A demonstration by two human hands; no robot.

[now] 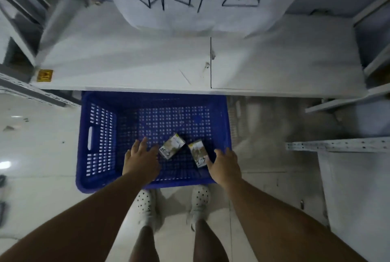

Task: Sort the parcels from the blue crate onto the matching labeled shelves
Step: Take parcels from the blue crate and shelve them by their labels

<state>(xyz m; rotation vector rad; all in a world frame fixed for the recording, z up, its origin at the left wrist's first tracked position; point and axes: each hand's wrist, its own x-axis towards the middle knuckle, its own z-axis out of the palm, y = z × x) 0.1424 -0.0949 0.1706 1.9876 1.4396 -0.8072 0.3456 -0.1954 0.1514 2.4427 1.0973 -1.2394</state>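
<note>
While both hands reach down into it, the blue crate (84,135) sits on the pale floor with two small parcels on its perforated bottom, toward 5 o'clock from the crate's centre.

The left parcel (172,147) lies tilted, its long axis running from about 1 o'clock to 7 o'clock. It is a small carton with a pale printed face in white and olive tones, and dark handwriting shows at its 7 o'clock end.

The right parcel (198,152) lies just beside it at 3 o'clock, its long axis running from about 11 o'clock to 5 o'clock. It has the same look, with handwritten marks that read roughly "4-5" at its 5 o'clock end. The far ends of the two cartons lean toward each other.

The left hand (142,160) hovers palm down at 9 o'clock of the left parcel, fingers straight and spread, holding nothing. The right hand (225,166) is at 4 o'clock of the right parcel, by the crate's right wall, back upward, with its fingers loosely extended down into the crate. It grips nothing, and whether its edge touches the carton cannot be told.

White shoes (145,204) stand at 6 o'clock of the crate, and a white worktop (126,61) lies at 12 o'clock.
</note>
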